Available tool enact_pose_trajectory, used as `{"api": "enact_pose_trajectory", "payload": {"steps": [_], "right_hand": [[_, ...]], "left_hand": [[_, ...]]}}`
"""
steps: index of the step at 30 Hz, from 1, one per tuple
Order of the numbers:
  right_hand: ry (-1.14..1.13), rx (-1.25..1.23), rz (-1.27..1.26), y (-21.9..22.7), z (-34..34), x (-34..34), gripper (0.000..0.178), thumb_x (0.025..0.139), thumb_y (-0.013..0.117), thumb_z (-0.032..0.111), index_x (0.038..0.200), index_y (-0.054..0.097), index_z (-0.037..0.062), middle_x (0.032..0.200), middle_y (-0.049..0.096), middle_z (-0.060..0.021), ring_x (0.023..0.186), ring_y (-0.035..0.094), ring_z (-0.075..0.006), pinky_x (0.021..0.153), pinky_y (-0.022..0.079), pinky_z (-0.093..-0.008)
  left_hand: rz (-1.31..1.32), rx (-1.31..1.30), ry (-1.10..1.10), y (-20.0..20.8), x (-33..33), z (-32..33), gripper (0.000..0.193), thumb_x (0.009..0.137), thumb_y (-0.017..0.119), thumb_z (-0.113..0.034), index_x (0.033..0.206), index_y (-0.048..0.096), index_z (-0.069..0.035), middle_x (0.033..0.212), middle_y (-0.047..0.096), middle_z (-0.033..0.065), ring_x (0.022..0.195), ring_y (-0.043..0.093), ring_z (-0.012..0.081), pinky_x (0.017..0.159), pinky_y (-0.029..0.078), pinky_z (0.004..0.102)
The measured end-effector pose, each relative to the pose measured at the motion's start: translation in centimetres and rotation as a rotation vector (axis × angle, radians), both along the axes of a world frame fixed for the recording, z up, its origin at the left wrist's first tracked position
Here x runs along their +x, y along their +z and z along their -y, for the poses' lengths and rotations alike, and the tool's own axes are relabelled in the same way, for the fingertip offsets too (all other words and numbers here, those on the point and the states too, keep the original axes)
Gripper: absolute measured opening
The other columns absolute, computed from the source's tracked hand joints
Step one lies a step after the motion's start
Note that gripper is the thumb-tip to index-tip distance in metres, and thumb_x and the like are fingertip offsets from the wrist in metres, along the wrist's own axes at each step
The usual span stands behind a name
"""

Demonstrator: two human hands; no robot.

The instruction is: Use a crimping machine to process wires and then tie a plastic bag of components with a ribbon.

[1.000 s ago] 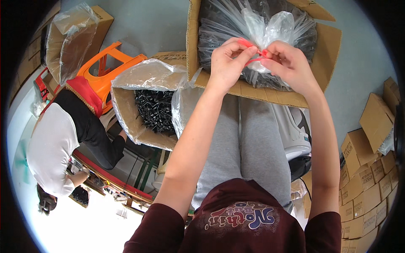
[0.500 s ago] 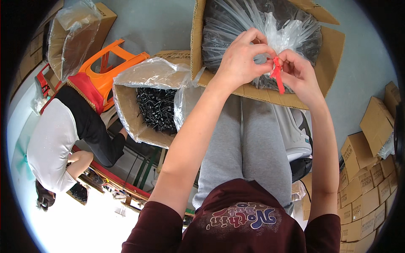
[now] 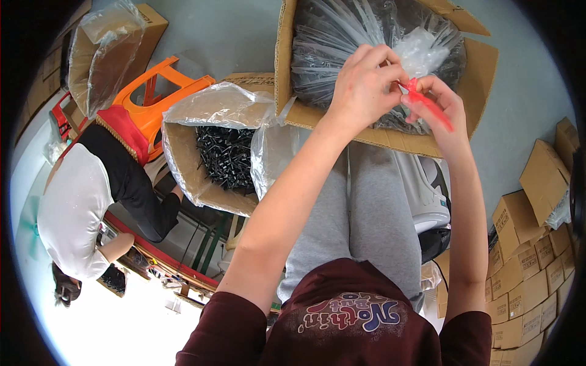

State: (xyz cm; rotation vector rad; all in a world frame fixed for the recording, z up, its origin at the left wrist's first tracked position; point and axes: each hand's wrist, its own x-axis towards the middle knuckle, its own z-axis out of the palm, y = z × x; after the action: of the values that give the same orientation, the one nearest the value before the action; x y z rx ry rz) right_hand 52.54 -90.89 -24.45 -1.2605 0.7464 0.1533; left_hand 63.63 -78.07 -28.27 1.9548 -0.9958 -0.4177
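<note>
That red ribbon by the bunched top of the clear bag in the cardboard box looks super light, floppy and maybe slick, so pinch it close in, like the left hand and right hand, both curled nearly closed with fingertips on it.

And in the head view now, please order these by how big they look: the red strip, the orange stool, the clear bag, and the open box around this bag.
1. Open box, by its outer outline
2. Clear bag
3. Orange stool, partly covered
4. Red strip, blurred
</note>
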Motion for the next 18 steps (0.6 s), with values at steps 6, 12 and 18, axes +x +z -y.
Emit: {"api": "enact_pose_trajectory", "payload": {"steps": [6, 12, 18], "right_hand": [[0.043, -0.073, 0.031, -0.9, 1.0, -0.3, 0.006, 0.088, 0.059, 0.003, 0.093, 0.058, -0.0009, 0.087, 0.061, -0.0025, 0.070, 0.060, -0.0084, 0.061, 0.052, -0.0227], [-0.032, -0.262, -0.006, -0.9, -0.3, 1.1, 0.007, 0.089, 0.057, 0.003, 0.095, 0.056, -0.0013, 0.084, 0.061, -0.0055, 0.067, 0.061, -0.0106, 0.061, 0.056, -0.0264], [-0.239, -0.342, -0.155, -3.3, 2.3, -0.2, 0.009, 0.088, 0.060, 0.005, 0.095, 0.057, 0.0006, 0.086, 0.062, -0.0056, 0.073, 0.062, -0.0114, 0.058, 0.055, -0.0255]], "left_hand": [[-0.354, 0.014, -0.017, 0.8, 0.2, -0.2, 0.012, 0.066, 0.069, -0.003, 0.077, 0.065, -0.006, 0.086, 0.059, 0.0021, 0.085, 0.060, 0.0164, 0.075, 0.050, 0.0294], [-0.739, -0.021, -0.005, 1.0, 1.4, -0.7, 0.009, 0.077, 0.067, -0.009, 0.081, 0.065, -0.002, 0.092, 0.056, 0.0026, 0.090, 0.059, 0.0128, 0.083, 0.046, 0.0277], [-1.018, -0.164, 0.102, 0.6, 3.9, -3.1, 0.019, 0.087, 0.063, -0.019, 0.078, 0.064, -0.002, 0.095, 0.056, 0.0007, 0.089, 0.057, 0.0124, 0.088, 0.041, 0.0288]]}}
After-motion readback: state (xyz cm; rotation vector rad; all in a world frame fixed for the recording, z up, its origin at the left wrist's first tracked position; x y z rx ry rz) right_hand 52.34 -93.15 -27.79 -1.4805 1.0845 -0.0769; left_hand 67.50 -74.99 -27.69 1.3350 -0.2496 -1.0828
